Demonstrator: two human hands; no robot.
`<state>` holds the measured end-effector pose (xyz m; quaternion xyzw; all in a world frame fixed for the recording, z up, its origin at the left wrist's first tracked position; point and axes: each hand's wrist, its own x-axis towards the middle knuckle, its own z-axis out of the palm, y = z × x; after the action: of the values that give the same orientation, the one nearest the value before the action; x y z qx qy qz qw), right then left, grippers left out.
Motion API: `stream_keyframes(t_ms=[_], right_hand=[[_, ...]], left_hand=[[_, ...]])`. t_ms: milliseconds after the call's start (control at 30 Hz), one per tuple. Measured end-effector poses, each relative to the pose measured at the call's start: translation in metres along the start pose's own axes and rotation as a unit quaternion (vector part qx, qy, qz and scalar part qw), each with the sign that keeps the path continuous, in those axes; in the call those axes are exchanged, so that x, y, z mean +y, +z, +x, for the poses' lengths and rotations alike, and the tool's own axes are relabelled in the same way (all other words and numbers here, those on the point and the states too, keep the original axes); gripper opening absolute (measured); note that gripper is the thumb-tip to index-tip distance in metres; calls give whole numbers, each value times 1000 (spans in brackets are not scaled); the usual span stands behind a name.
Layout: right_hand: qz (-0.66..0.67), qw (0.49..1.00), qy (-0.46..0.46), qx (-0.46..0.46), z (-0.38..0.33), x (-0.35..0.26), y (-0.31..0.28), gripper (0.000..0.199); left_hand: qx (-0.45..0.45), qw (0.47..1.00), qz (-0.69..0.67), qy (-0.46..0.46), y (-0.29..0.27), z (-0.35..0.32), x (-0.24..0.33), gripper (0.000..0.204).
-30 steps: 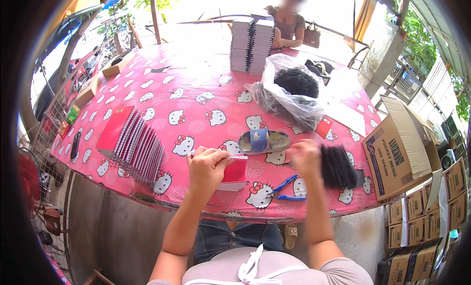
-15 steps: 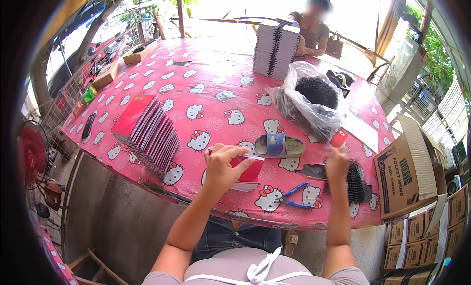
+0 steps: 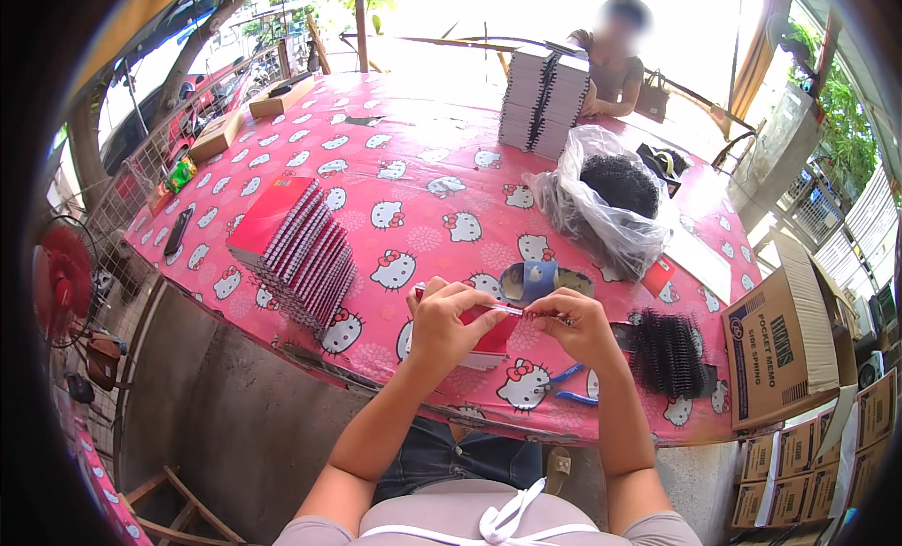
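My left hand [image 3: 446,320] pinches a thin memo pad by its edge, seen mostly as a pale strip between thumb and fingers. Under it lie red-covered pads [image 3: 493,341] with white page edges. My right hand [image 3: 575,325] has its fingertips closed on a thin dark spiral coil [image 3: 552,317], held up to the end of the pad's edge; how far the coil enters the pad is too small to tell. To the right lies a heap of black spiral coils [image 3: 669,353]. Blue-handled cutting pliers [image 3: 568,384] lie just below my right hand, and a blue-strapped slipper [image 3: 539,279] beyond both hands.
Red spiral-bound pads [image 3: 299,255] stand stacked at left. A plastic bag [image 3: 564,200] of black coils and a tall stack of bound pads [image 3: 545,104] stand farther back. An open carton [image 3: 780,344] is at right. Across the pink table [image 3: 423,255] sits a person [image 3: 613,71].
My right hand has come left from beside the coil heap to the pad's edge, bringing a coil. My left hand keeps its pinch on the pad. The view has shifted slightly.
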<state>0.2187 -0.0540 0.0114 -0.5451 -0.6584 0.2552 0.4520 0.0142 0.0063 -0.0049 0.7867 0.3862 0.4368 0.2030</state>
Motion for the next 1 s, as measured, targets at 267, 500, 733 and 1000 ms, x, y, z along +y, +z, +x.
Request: stream_keyframes(t_ms=[267,500,733,1000], right_hand=[[-187,976,-110,26,3,-4,15,25],[-252,961,-100,57,2,-23,32,23],[-208,973,-53,84,3,-35,38,22],[-203,974,-59,79,6,-31,39,16]], left_hand=[[-6,999,32,-4,1,-2,0,21],[-9,999,31,-3,1,-5,-2,21],[-1,1000,29,9,0,-6,-4,20],[8,999,39,19,2,-7,-3,20]])
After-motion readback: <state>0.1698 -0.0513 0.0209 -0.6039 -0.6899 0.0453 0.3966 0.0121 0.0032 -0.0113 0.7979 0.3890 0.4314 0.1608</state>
